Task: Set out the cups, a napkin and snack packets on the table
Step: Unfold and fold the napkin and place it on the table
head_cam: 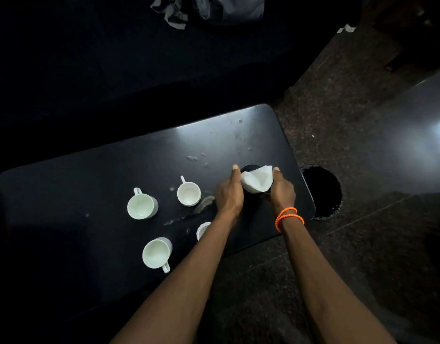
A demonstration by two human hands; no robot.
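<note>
A dark table (pixel 90 184) with rounded corners filled the lower left of the head view, its top smeared with pale spots and streaks. Four white cups stood on it. The leftmost cup (pixel 142 206), at about nine o'clock from the table's middle, was upright and empty, its handle pointing toward twelve o'clock. At about six o'clock from it stood a second cup (pixel 157 253), also upright and empty, with its handle turned toward five o'clock. A smaller cup (pixel 188 194) sat farther right, handle toward eleven o'clock, just beside a greyish smear (pixel 204 203) on the tabletop. A fourth cup (pixel 202 230) showed only its rim, the rest hidden behind the left forearm.

The left hand (pixel 229 194) was curled, thumb raised, and pressed against the left side of a white napkin (pixel 256 181). The right hand (pixel 282 190), with an orange beaded bracelet (pixel 288 217) on its wrist, was curled against the napkin's right side, so the crumpled napkin was held between both hands above the table's right end, at about three o'clock from the cups. A dark, rounded thing (pixel 250 168) showed just behind the napkin; what it was could not be told.

Off the table's right edge, on the speckled floor (pixel 338 256), stood a round black bin (pixel 321 192). Crumpled grey cloth (pixel 209 8) lay at twelve o'clock, at the top edge.
</note>
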